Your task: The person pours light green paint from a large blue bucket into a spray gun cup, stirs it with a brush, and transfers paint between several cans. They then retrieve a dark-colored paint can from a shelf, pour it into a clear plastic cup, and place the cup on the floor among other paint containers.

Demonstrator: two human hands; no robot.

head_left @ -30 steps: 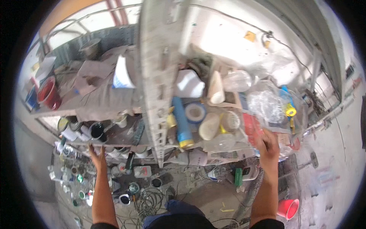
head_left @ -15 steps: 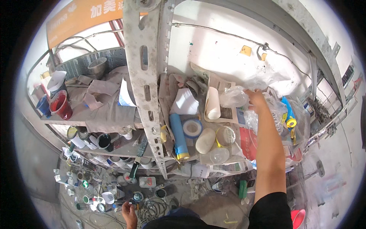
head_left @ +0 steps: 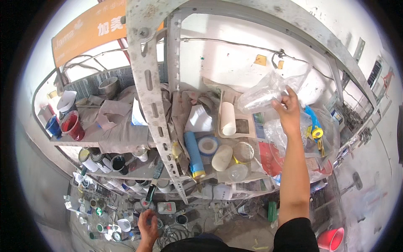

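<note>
My right hand [head_left: 287, 110] reaches over the upper shelf and grips clear plastic cups [head_left: 258, 97] by the end near a thin clear bag. The cups lie tilted in the air, and whether they are one or several nested is hard to tell. Below the hand, a crumpled clear bag [head_left: 275, 130] rests on the shelf. To the left stand a white paper roll [head_left: 228, 119] and a clear round tub [head_left: 243, 152]. Low in the view, my left hand [head_left: 147, 227] hangs with its fingers curled in; what they hold, if anything, is too small to make out.
A slotted metal post [head_left: 152, 101] splits the shelving in front of me. Around it lie a blue masking-film roll [head_left: 194, 154], a tape roll [head_left: 208, 145] and a red cup [head_left: 73, 126]. Paint cans [head_left: 100, 161] crowd the lower shelf; a red bucket [head_left: 331, 239] stands at right.
My right hand has lifted the clear plastic cups up off the shelf papers. My left hand has risen slightly and shifted right. The whole view has shifted a little.
</note>
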